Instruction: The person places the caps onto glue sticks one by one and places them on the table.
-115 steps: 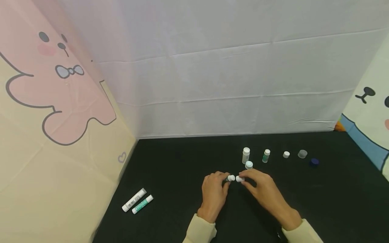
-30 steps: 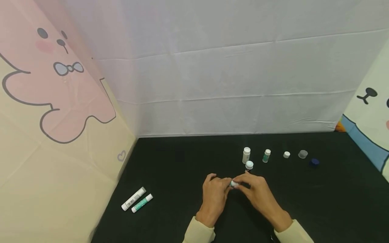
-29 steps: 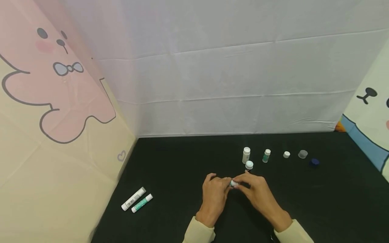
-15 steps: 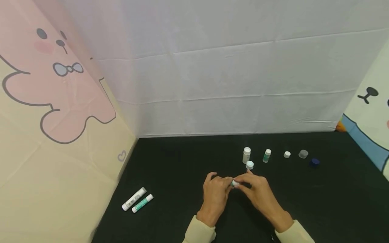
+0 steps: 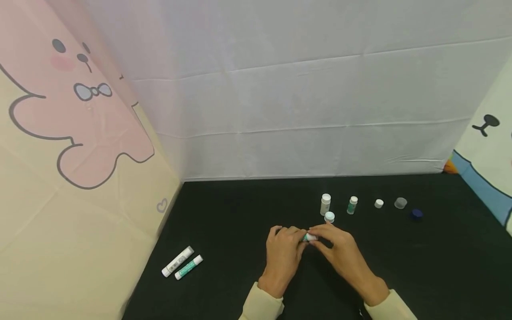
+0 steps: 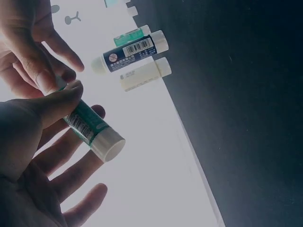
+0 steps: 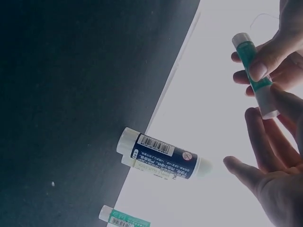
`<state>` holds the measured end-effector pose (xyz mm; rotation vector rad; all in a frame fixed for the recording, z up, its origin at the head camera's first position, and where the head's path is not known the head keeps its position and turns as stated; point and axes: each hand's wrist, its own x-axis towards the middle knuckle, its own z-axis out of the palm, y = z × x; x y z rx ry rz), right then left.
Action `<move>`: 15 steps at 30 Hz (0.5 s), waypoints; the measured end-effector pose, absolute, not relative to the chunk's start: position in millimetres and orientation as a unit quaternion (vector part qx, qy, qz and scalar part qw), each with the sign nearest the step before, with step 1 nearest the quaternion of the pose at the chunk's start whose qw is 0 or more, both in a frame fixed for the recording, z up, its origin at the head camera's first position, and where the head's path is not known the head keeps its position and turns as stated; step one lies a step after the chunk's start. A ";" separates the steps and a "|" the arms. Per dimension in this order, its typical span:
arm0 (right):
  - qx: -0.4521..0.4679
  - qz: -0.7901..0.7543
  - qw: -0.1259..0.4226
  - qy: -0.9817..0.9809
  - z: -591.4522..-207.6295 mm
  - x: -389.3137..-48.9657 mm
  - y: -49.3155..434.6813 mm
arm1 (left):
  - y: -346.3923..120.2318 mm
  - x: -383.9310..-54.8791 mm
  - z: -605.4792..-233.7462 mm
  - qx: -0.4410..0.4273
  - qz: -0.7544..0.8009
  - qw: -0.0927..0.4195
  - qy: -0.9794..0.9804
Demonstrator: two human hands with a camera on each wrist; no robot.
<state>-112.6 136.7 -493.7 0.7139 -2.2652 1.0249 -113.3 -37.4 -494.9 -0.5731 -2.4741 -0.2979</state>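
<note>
My left hand [image 5: 282,258] grips a small green glue stick [image 6: 87,123] round its body, thumb pressed along the label. At the stick's other end sits a white cap [image 7: 266,101], pinched between the thumb and fingers of my right hand [image 5: 340,246]. Cap and body line up end to end, held above the black table [image 5: 236,213]. Just beyond my right fingertips stands a navy-labelled glue stick [image 6: 130,53] without a cap, its white top partly hidden by the hand in the head view.
Behind stand a white glue stick [image 5: 325,205] and another green one [image 5: 352,206]. Right of them lie a white cap [image 5: 378,203], a translucent cap [image 5: 400,203] and a navy cap [image 5: 417,214]. At left lie a white stick [image 5: 178,261] and a green stick [image 5: 189,267].
Earliest, the white cap was apart from the green stick in my right hand; now it is on the stick's end. In the last half second both hands rose slightly and more of the cap shows.
</note>
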 end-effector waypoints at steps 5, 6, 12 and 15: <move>0.269 0.379 0.268 -0.844 -492.5 -111.1 138.1 | -39.1 -112.5 -495.0 -0.208 -0.120 0.292 -0.926; 0.268 0.377 0.270 -0.844 -492.3 -110.7 138.3 | -39.4 -112.3 -494.9 -0.206 -0.122 0.292 -0.926; 0.260 0.373 0.281 -0.845 -491.7 -109.6 141.0 | -44.8 -111.3 -495.4 -0.194 -0.127 0.280 -0.932; 0.258 0.370 0.289 -0.845 -492.7 -109.6 143.6 | -49.5 -110.6 -495.1 -0.183 -0.134 0.271 -0.935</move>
